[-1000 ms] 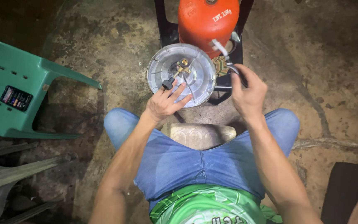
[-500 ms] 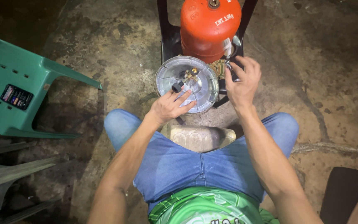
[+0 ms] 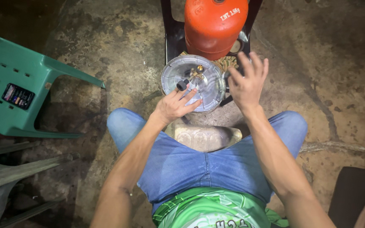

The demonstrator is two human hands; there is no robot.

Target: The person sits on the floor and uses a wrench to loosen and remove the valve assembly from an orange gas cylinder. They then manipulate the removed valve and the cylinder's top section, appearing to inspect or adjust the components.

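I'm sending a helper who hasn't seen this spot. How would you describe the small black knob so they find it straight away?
Start at the big orange gas cylinder at the top of the view. Just below it lies a round silvery burner plate, steadied by the left hand. The black knob sits on that plate just above the left fingertips, the only dark, cap-shaped piece beside the brass fitting.

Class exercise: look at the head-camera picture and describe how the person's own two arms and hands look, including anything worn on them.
Both arms are bare from above the elbow down to the fingers: no sleeves, gloves, watch, rings or bands show on the left hand or the right hand. The forearms are slim. Lower down the person wears blue jeans and a green shirt with white lettering.
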